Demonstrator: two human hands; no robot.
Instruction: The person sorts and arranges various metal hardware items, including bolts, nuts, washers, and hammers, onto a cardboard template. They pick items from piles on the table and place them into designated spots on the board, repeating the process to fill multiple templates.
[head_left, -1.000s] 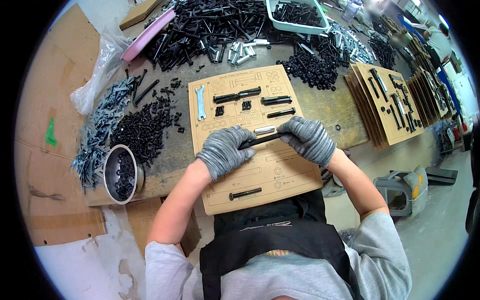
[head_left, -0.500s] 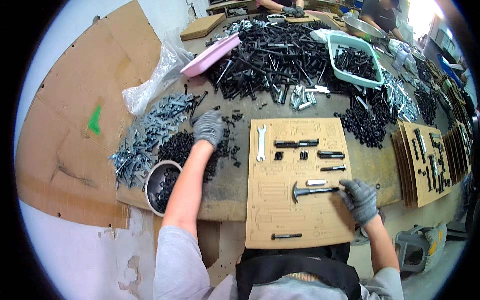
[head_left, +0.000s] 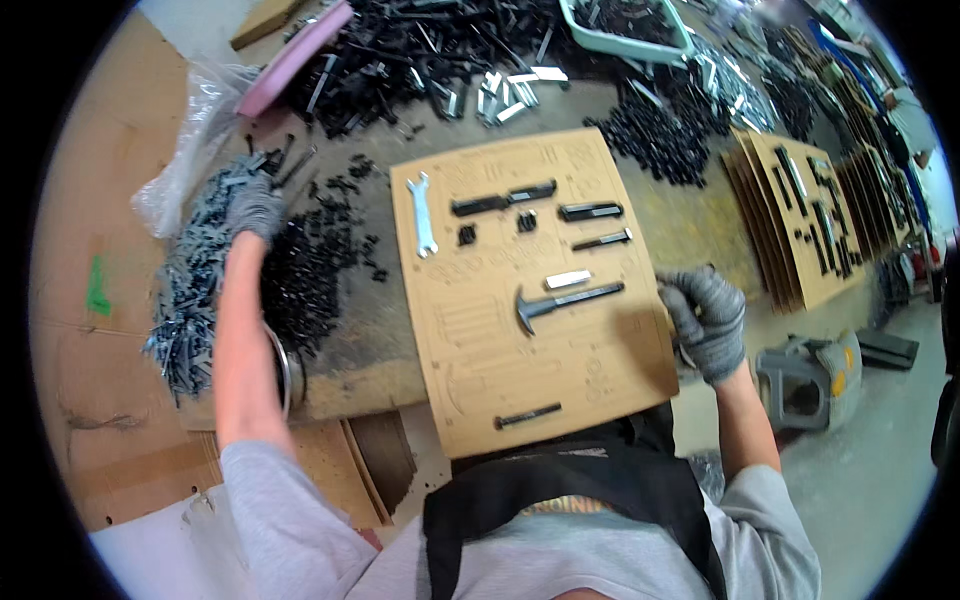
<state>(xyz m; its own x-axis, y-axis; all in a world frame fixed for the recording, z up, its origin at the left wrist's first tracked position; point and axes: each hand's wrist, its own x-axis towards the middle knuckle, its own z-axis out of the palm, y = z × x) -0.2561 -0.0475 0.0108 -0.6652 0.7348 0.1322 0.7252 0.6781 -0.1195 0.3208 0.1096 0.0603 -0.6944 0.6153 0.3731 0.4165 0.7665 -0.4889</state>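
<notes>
Fingers of the left hand (head_left: 257, 212), in a striped grey glove, are down among grey metal pieces (head_left: 195, 290); from where I stand, cannot tell whether they pinch anything. Dial for these notes: cardboard sheet (head_left: 545, 355) at centre, 12 away from the person. That hand sits between 9 and 10. Right hand (head_left: 715, 325), gloved alike, at 3, just beside the sheet's edge: fingers curled in, grip not readable.

On the sheet: black hammer (head_left: 527, 312) near the middle, handle toward 2; silver sleeve (head_left: 568, 281) just above it. Pale wrench (head_left: 424, 215) at 10, long black piece (head_left: 480, 205) at 11, black cylinder (head_left: 590, 212) at 1, bolt (head_left: 602, 240) at 2. Another bolt, separate, at 6.

Farther out: small black parts (head_left: 310, 265) heaped at 9; metal bowl (head_left: 288, 372) at 8, half behind the left forearm. Pink tray (head_left: 295, 60) between 10 and 11, tilted. Pale green tray (head_left: 630, 46) at 1. Upright cardboard sheets (head_left: 765, 255) between 2 and 3.
</notes>
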